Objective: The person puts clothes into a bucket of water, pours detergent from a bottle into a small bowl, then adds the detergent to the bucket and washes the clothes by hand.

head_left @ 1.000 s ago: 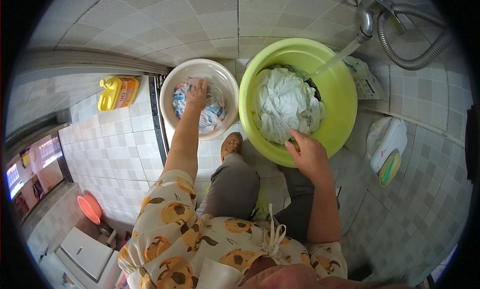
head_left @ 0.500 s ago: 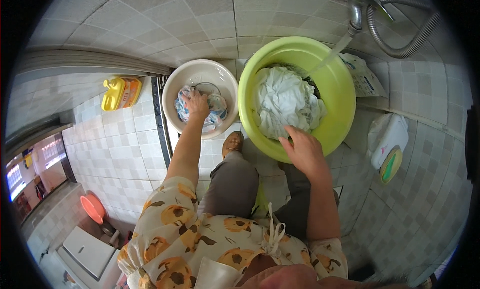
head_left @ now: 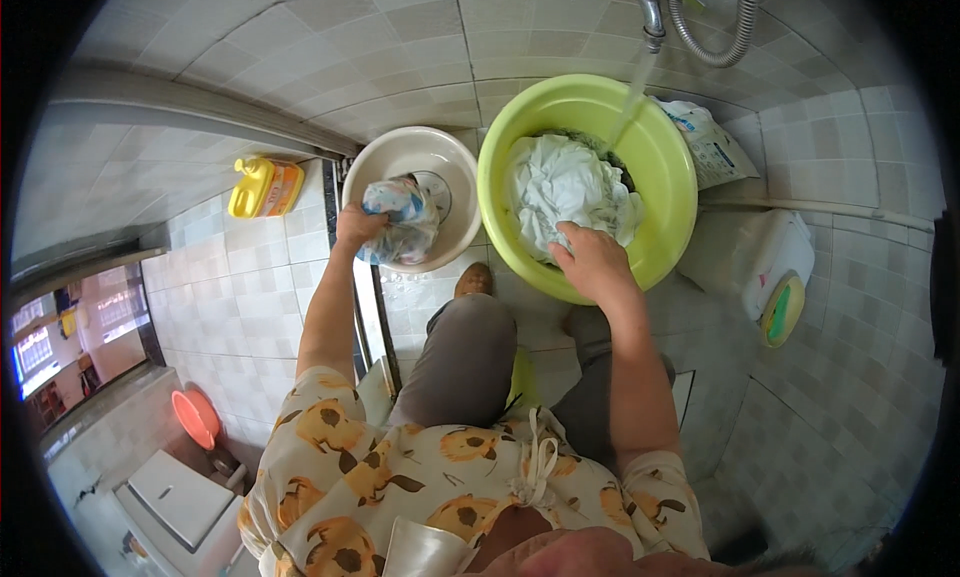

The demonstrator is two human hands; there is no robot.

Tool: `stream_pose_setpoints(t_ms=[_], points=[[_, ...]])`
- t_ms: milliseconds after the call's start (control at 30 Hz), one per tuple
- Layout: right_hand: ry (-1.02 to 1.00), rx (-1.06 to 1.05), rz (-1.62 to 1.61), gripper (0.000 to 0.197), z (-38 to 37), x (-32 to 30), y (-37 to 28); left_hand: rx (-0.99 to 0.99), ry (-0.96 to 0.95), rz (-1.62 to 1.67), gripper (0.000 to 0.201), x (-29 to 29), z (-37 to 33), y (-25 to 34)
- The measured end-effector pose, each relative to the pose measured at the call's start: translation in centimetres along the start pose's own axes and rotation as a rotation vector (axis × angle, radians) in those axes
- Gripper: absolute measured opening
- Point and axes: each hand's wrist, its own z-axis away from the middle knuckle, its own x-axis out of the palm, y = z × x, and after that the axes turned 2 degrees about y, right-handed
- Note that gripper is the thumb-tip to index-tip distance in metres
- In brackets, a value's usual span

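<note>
My left hand (head_left: 358, 227) is closed on the near-left edge of a crumpled blue-and-white bundle (head_left: 403, 205) in the off-white basin (head_left: 463, 167). Whether the bundle is cloth or plastic is hard to tell. A small round drain-like disc shows on the basin floor beside it. Over the near rim of the large yellow-green tub (head_left: 672, 217), my right hand (head_left: 597, 265) has its thumb and forefinger apart, its fingertips at the edge of a wet white cloth (head_left: 560, 187). Water runs from the metal tap (head_left: 653, 32) into the tub, where dark water or fabric shows behind the cloth.
A yellow jug (head_left: 262, 187) stands on the tiles at left, past a dark door track. A white printed bag (head_left: 705, 142) leans behind the tub. At right are a white container (head_left: 765, 267) and a green-and-yellow brush-like item (head_left: 783, 310). A coral basin (head_left: 195, 418) sits lower left.
My left hand has gone from lying spread on the bundle to gripping its left edge, bunching it up. The right hand has shifted slightly left and up against the white cloth. The view has turned.
</note>
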Motion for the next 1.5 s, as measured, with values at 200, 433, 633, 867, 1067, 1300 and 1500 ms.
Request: stream_pose_setpoints(t_ms=[200,433,633,867,1067,1300,1500], points=[[0.038,-0.022,-0.011,0.03,0.6,0.0,-0.5,-0.142,0.022,0.879,0.038,-6.5,2.7,1.0],[0.021,-0.004,-0.045,0.03,1.0,-0.4,-0.5,-0.128,0.099,1.204,0.047,-13.1,5.3,3.7],[0.093,-0.039,-0.075,0.03,1.6,-0.3,0.7,-0.016,0.112,1.304,0.054,-19.1,7.1,7.6],[0.083,-0.025,-0.099,0.031,2.5,-2.5,2.0,0.215,0.066,1.492,0.048,-26.4,12.4,14.1],[0.595,0.055,-0.374,0.039,1.9,-3.4,6.4,0.469,0.076,1.588,0.044,-29.3,18.6,23.3],[0.984,0.087,-1.231,0.042,3.0,-6.4,6.2,0.453,-0.155,1.627,0.045,-25.7,22.0,29.2],[0.929,0.253,-1.417,0.039,2.5,-6.3,7.6,0.134,-0.537,1.17,0.063,-11.9,18.5,28.8]])
